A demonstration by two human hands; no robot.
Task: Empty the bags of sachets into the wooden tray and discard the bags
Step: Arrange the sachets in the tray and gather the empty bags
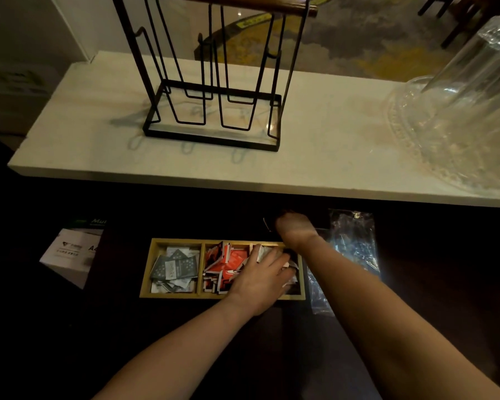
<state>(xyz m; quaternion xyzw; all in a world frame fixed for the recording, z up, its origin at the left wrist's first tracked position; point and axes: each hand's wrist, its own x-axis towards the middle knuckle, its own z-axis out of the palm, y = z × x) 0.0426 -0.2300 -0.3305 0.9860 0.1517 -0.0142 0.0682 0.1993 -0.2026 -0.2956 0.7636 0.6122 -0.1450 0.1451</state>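
Observation:
The wooden tray [149, 269] lies on the dark lower surface and has three compartments. Grey sachets [173, 269] fill the left one and red sachets [223, 267] the middle one. My left hand [260, 278] lies flat over the right compartment, fingers spread on white sachets [261, 252]. My right hand [293, 226] reaches past the tray's far right corner into the dark gap under the counter; its fingers are curled and whether it holds anything is hidden. An empty clear plastic bag [355, 249] lies just right of the tray, partly under my right forearm.
A white stone counter [329, 145] runs above, bearing a black wire rack [211, 82] and a clear glass dome [462, 116] at the right. A white box [70, 255] sits left of the tray on the dark surface.

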